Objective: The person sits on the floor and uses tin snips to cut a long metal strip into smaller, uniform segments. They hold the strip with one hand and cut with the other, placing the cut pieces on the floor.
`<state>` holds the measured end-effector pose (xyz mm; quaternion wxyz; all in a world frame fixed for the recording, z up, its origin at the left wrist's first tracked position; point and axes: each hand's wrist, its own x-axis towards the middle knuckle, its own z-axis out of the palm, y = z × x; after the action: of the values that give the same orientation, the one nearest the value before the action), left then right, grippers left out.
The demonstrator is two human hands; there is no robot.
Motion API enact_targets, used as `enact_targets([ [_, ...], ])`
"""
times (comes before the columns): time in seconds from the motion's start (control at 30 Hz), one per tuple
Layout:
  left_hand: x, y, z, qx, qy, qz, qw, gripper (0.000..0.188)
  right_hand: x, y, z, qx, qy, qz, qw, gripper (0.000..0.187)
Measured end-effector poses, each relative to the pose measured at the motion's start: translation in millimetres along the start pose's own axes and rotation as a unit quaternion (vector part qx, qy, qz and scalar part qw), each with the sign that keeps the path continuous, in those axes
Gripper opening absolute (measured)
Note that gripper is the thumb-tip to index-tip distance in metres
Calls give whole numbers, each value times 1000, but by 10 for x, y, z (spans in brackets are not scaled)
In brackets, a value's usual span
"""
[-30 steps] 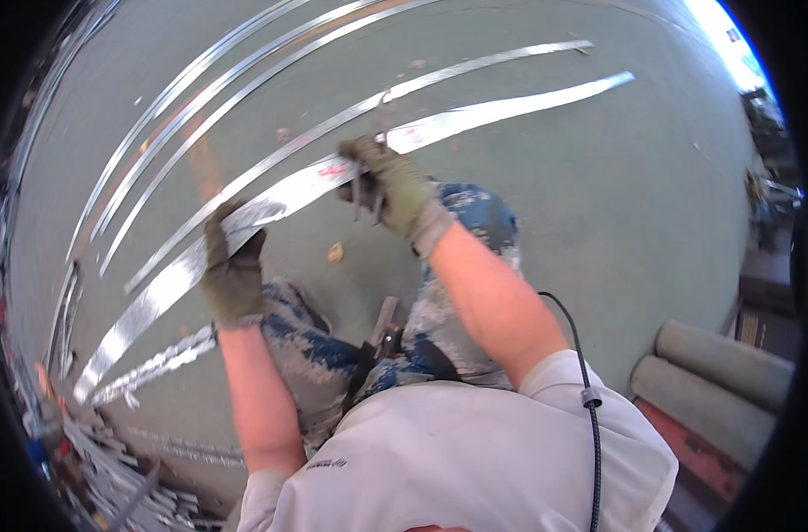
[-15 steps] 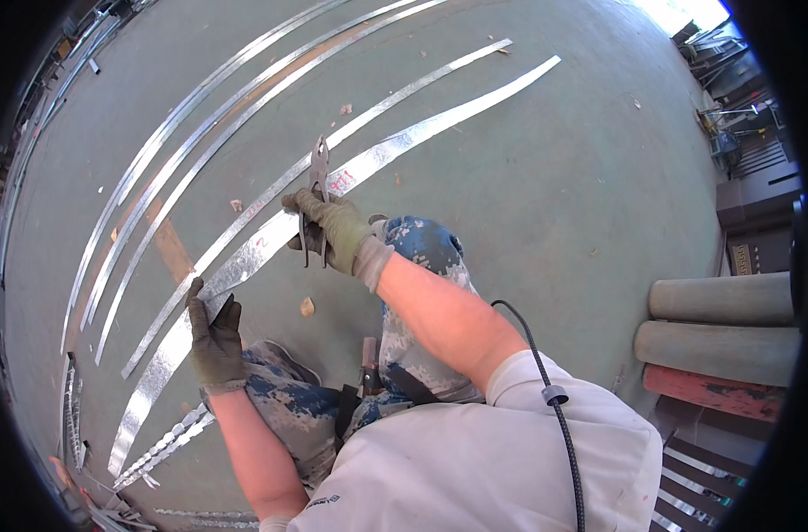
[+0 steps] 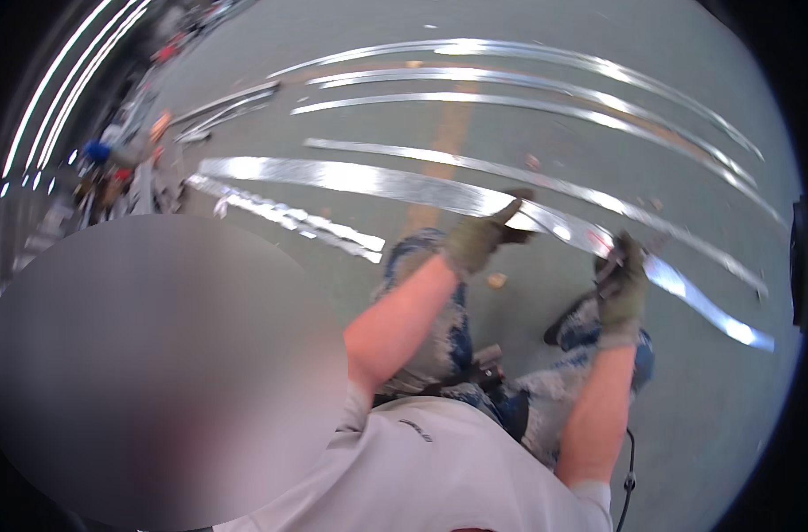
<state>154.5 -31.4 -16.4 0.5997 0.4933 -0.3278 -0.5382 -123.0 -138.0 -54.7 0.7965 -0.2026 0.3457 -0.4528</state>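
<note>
A wide shiny metal strip (image 3: 368, 176) lies across the floor in front of me, with red marks near its right part. My left hand (image 3: 476, 238), in an olive work glove, rests at the near edge of this strip. Its finger and thumb are spread, and bare metal shows between them. My right hand (image 3: 625, 288), gloved too, is closed round a pair of pliers (image 3: 609, 266) at the strip's right part. Motion smears the pliers, and the glove covers much of them. Whether their jaws touch the strip I cannot tell.
Beyond it lie a narrower strip (image 3: 590, 196) and several long thin metal strips (image 3: 510, 99). Jagged metal offcuts (image 3: 288, 213) are at the left, with metal bars (image 3: 226, 106) and clutter further off. A small tan scrap (image 3: 497, 280) lies between my knees. A blurred patch hides the lower left.
My view has swung left, so the strips now run more sideways across it. Both hands stay by the wide strip, and the pliers are still in my right hand.
</note>
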Motion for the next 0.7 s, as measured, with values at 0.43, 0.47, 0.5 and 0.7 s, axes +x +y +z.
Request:
enact_targets([
  [0.43, 19, 51, 199, -103, 22, -48, 993, 40, 190, 31, -258, -2, -8, -26, 1000, 34],
  [0.47, 25, 50, 208, -103, 25, -50, 993, 39, 220, 23, -319, 5, -4, -30, 1000, 34],
  [0.5, 32, 50, 211, -102, 27, -52, 993, 39, 305, -15, -484, -6, -41, -4, 999, 34],
  [0.7, -41, 208, 244, -77, 40, -83, 993, 54, 272, 55, -296, 12, 22, -44, 999, 34],
])
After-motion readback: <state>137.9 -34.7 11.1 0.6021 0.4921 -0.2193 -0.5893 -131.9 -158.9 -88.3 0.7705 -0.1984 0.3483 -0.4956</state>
